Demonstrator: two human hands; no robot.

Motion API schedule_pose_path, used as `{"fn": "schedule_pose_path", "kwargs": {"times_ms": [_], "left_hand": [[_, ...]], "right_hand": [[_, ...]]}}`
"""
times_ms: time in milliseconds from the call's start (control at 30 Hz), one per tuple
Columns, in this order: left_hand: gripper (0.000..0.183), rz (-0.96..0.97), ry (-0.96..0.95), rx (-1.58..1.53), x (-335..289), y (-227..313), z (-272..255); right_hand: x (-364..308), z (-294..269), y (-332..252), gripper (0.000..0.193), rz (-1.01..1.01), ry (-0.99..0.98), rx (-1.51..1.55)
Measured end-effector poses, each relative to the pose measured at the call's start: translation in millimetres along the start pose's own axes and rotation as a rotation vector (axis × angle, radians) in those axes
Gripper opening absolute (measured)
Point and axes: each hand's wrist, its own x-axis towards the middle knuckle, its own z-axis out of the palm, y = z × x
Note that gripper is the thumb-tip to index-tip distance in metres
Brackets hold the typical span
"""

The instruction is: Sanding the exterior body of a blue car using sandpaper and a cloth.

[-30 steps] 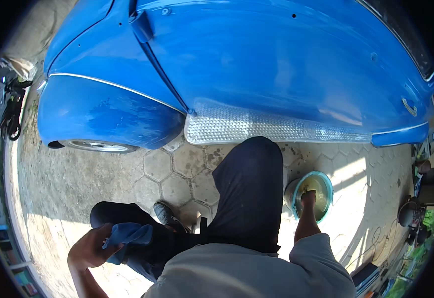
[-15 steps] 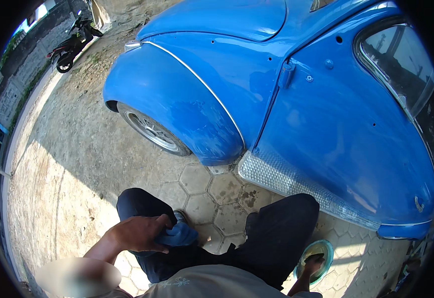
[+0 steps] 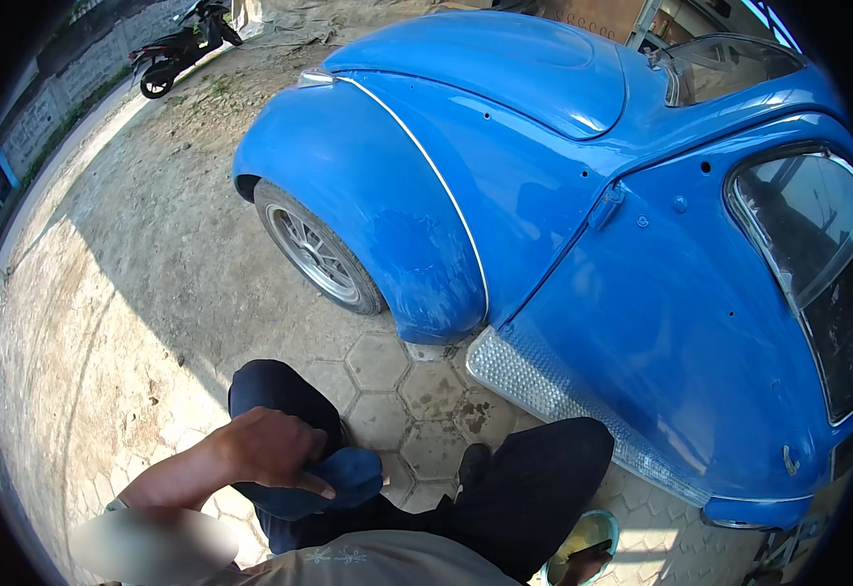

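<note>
A crumpled blue cloth (image 3: 356, 476) is gripped by the person's bare left hand (image 3: 275, 449), fingers curled down onto it, and both are held above one leg of the dark navy trousers (image 3: 544, 479), a bit out from the side of a rounded, shiny blue old-style car (image 3: 475, 78). The bare right hand (image 3: 586, 565) is lowered into a round bucket with a teal rim (image 3: 615, 535), which is set on the ground out from the car's door. That hand is pretty shaded and caught by the lower edge of the view, so whether its fingers are spread or closed on something can't be told, sorry. The two hands are held well apart, and neither is touching the car. Along the bottom of the car's side, a silvery studded running board (image 3: 529, 379) is fitted, and ahead of it the front fender (image 3: 363, 195) is marked by some dull, scuffed-looking patches low down. A silver-spoked wheel (image 3: 314, 256) is tucked under that fender. Beside the car, the ground is covered with grey hexagonal paving stones (image 3: 431, 393), partly lit by sun. Way off beyond the car's front, a black motorbike (image 3: 187, 51) is parked.
</note>
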Motion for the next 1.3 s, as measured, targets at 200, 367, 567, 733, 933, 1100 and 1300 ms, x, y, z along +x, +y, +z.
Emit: {"fn": "schedule_pose_path", "kwargs": {"times_ms": [200,367,567,733,933,1100,1300], "left_hand": [[0.078,-0.035,0.067,0.009,18,-17,-19],[0.067,0.022,0.324,0.070,52,-25,-57],[0.067,0.206,0.361,0.129,144,5,-76],[0.062,0.463,0.308,-0.274,188,-34,-54],[0.041,0.074,0.993,-0.749,224,-153,-90],[0.038,-0.007,1.376,-1.554,248,-198,-118],[0.047,-0.030,1.316,-1.690,243,-195,-121]], "right_hand": [[18,-42,-50,0.063,-0.082,0.312,0.858],[2,-146,-258,0.034,-0.666,0.436,0.755],[-172,-190,-540,0.018,-1.336,-0.168,0.998],[-306,-142,-705,0.059,-2.010,-0.316,0.856],[-386,-111,-854,0.075,-2.187,-0.026,0.584],[-422,-80,-893,0.071,-2.368,0.181,0.462],[-341,-31,-802,0.073,-2.450,0.188,0.223]]}}
